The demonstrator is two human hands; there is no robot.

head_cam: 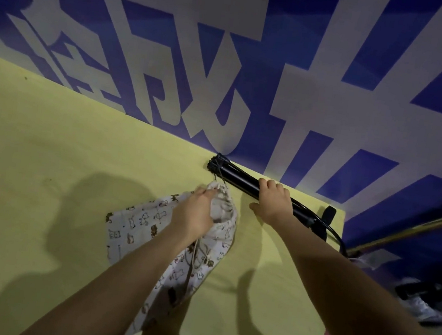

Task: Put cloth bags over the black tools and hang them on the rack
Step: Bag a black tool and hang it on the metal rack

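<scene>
A long black tube-shaped tool (240,181) lies on the yellow table (45,157) along the wall, its capped end pointing left. My right hand (273,204) grips its middle from above. A white drawstring cloth bag (137,226) printed with small brown animals lies flat in front of the tool. My left hand (198,212) pinches the gathered mouth of the bag, close to the tool's capped end. The bag's cords trail under my left wrist. No rack is in view.
A blue and white patterned wall (256,73) rises right behind the table. A black cable (338,236) curves off the tool's right end at the table's right edge. Dark items and plastic wrap (434,299) lie lower right, beyond the table.
</scene>
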